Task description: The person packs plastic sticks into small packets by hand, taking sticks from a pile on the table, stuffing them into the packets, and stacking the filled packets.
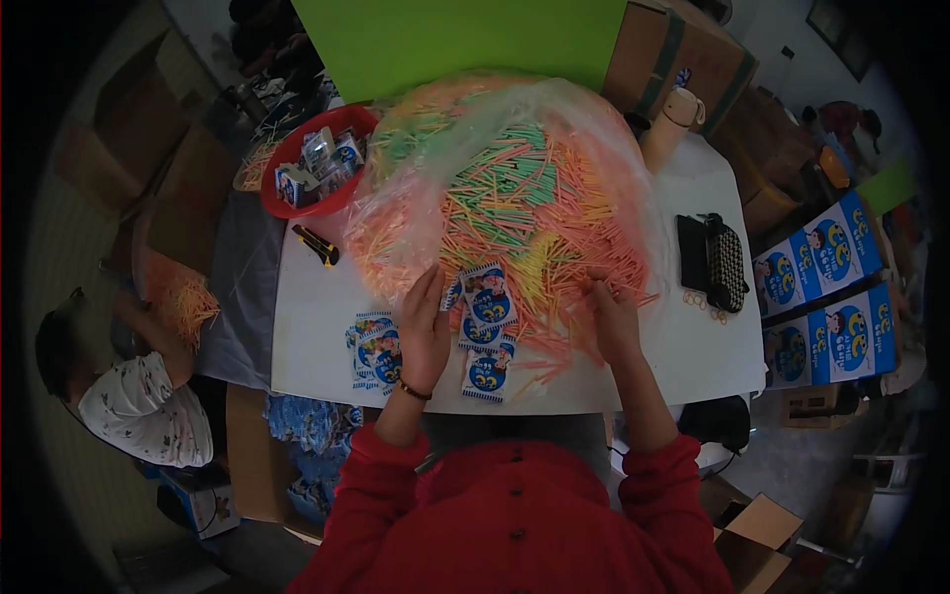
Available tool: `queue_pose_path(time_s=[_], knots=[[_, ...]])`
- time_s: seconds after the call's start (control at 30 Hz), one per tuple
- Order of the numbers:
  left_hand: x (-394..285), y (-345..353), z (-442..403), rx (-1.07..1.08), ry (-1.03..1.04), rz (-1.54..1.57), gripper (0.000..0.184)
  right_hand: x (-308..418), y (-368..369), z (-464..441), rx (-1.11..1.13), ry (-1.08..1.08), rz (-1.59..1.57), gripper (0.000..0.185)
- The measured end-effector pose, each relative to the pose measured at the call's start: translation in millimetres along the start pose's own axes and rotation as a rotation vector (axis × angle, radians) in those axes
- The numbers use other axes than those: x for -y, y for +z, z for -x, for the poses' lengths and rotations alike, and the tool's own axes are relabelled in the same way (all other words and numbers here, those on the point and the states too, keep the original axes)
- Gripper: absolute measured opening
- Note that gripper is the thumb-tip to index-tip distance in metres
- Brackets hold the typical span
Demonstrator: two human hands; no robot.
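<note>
A large pile of thin pink, green, yellow and orange sticks (515, 188) fills a clear plastic bag (416, 188) that lies open towards me. My left hand (424, 337) is at the pile's near left side, fingers stretched out, beside small blue-and-white printed packets (488, 297). More packets (376, 358) lie left of it, and another packet (487, 374) sits near the table edge. At the right of the pile, my right hand (612, 315) has its fingers curled in a pinch over the sticks; what they hold is too small to make out.
On the white table (317, 297) are a red basket (327, 203) of packets, a yellow-black box cutter (317, 246), a beige bottle (673, 129) and a checkered pouch (727, 265). Printed boxes (821, 297) stand right. A person (148, 396) sits left. A carton (262, 455) of packets stands below.
</note>
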State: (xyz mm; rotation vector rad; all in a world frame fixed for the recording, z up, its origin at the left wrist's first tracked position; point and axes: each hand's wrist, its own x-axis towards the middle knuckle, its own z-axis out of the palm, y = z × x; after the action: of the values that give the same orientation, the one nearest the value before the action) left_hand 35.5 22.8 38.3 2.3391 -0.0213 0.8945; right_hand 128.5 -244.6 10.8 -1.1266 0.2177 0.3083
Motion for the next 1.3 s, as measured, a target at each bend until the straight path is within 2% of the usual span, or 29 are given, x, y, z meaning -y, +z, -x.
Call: queue_pose_path(time_s=[0.03,0.07,0.13,0.17,0.2,0.23,0.27,0.33,0.37,0.4,0.47,0.5,0.57,0.6,0.67,0.8,0.87,1.0,1.1,1.17,1.3], knots=[[1,-2,1,-0.02,-0.072,0.205,0.03,-7,-7,-2,0.059,-0.158,0.237,0.02],[6,-2,7,-0.019,-0.074,0.202,0.03,-15,-12,-3,0.119,-0.318,0.472,0.02],[13,-1,17,0.046,-0.513,1.046,0.012,-32,-18,-6,0.153,-0.351,0.52,0.02],[13,1,17,0.045,-0.511,1.046,0.012,-37,-21,-9,0.187,-0.385,0.571,0.019],[5,3,13,0.036,-0.687,1.279,0.011,-31,-18,-9,0.192,-0.384,0.572,0.019],[-3,4,11,0.025,-0.868,1.506,0.011,-20,-11,-5,0.098,-0.314,0.461,0.021],[-11,6,10,0.019,-0.866,1.502,0.011,-11,-3,-2,0.007,-0.245,0.347,0.023],[-27,12,10,0.147,-1.135,1.646,0.015,-1,-2,-3,0.05,-0.252,0.274,0.026],[-34,16,13,0.179,-1.168,1.607,0.016,1,-1,-3,0.08,-0.257,0.203,0.03],[-33,19,20,0.172,-1.17,1.602,0.016,9,7,4,0.086,-0.253,0.201,0.03],[-27,30,38,0.349,-1.02,1.376,0.017,27,27,24,0.173,-0.183,0.084,0.032],[-29,31,40,0.351,-1.027,1.377,0.017,29,33,31,0.168,-0.178,0.086,0.032],[-33,31,44,0.382,-0.767,1.123,0.017,29,42,45,0.273,-0.183,0.015,0.029],[-34,32,45,0.385,-0.771,1.121,0.017,30,48,50,0.27,-0.18,0.013,0.029],[-34,32,48,0.406,-0.665,1.021,0.015,31,59,58,0.427,-0.273,0.097,0.026],[-34,23,44,0.482,-0.687,0.981,0.017,33,71,67,0.49,-0.279,0.059,0.024],[-33,24,51,0.371,-0.689,1.054,0.018,30,72,67,0.457,-0.307,0.128,0.024],[-30,29,63,0.304,-0.788,1.146,0.018,23,71,68,0.451,-0.308,0.108,0.024],[-35,26,66,0.381,-0.695,0.967,0.017,22,75,75,0.438,-0.253,0.033,0.026],[-41,26,63,0.305,-0.561,0.937,0.02,22,79,78,0.519,-0.223,-0.019,0.026],[-42,20,59,0.331,-0.549,0.912,0.02,16,81,77,0.494,-0.244,0.133,0.024]])
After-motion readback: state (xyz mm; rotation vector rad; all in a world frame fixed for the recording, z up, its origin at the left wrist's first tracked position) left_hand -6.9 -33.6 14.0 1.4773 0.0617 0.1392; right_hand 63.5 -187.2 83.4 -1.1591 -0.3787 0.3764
